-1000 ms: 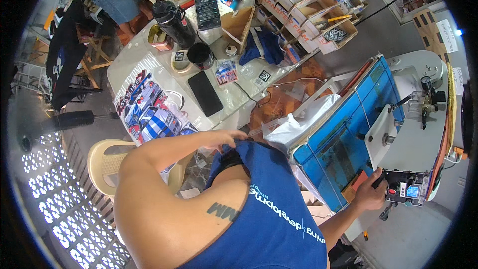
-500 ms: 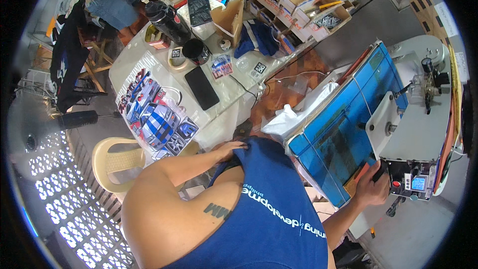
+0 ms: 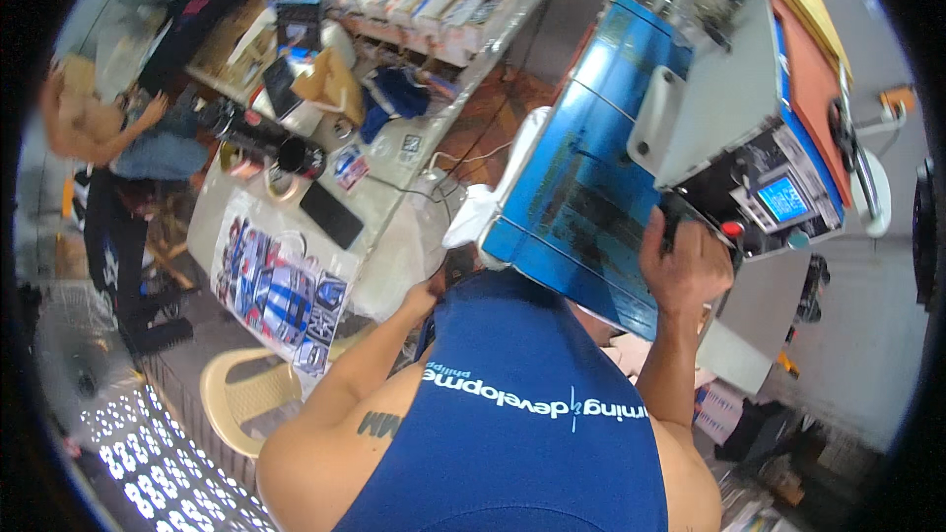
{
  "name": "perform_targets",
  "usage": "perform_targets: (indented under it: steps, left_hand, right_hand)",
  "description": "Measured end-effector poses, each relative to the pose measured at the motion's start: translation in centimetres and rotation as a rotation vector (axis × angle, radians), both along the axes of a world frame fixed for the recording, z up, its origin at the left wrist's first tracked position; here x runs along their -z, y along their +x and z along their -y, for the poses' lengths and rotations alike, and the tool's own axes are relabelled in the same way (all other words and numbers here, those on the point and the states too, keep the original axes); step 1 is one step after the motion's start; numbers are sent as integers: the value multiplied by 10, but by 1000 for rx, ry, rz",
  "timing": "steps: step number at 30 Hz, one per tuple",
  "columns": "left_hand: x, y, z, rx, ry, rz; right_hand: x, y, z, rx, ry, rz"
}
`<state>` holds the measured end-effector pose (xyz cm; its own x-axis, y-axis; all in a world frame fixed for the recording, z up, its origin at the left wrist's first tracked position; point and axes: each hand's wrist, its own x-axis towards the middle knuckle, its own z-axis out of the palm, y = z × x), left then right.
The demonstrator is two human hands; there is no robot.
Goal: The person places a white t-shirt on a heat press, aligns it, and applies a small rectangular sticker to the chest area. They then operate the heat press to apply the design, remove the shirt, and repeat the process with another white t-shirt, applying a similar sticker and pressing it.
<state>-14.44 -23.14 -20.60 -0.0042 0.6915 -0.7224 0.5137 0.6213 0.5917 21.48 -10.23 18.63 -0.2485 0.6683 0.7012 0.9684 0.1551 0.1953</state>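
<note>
My right hand (image 3: pixel 685 261) reaches up to the near edge of a blue table top (image 3: pixel 581 197). Its fingers curl against a dark part just under the control panel (image 3: pixel 783 199) of a grey-white sewing machine (image 3: pixel 729 108). What the fingers close on is hidden. My left hand (image 3: pixel 426 296) is bent in toward my chest, by the blue top's lower corner. Most of it is hidden behind my blue sleeveless shirt (image 3: pixel 522 433). A white cloth (image 3: pixel 483 207) hangs off the blue top's left side.
A white table (image 3: pixel 394 207) holds a black flat device (image 3: pixel 331 215), a printed bag (image 3: pixel 281 291), a dark bottle (image 3: pixel 246 128) and tape rolls. A beige plastic chair (image 3: pixel 241 394) stands below it. Shelves of boxes (image 3: pixel 434 0) run behind. Another person (image 3: pixel 108 128) stands far left.
The view has swung and drawn closer, so the sewing machine and blue top fill more of the upper right. My right hand stays at the machine's front edge. My left arm stays bent inward.
</note>
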Motion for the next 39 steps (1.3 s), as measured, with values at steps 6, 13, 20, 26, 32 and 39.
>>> perform_targets:
  steps: [6,13,20,26,32,39]
  left_hand:
    - [-41,-22,34,-57,89,-410]
    - [-102,-18,-52,-79,498,-388]
    - [-201,102,-259,561,1363,-29]
    - [-213,247,-305,655,1375,-351]
    - [-205,278,-341,709,858,-47]
    - [-245,287,-358,677,563,133]
  right_hand:
    - [-6,29,12,-29,-21,-31]
    - [-5,110,50,89,-54,-46]
    - [3,201,92,465,-111,-244]
    - [1,262,130,646,-95,-361]
    - [-5,312,152,880,-151,-336]
    - [2,357,165,826,-45,-184]
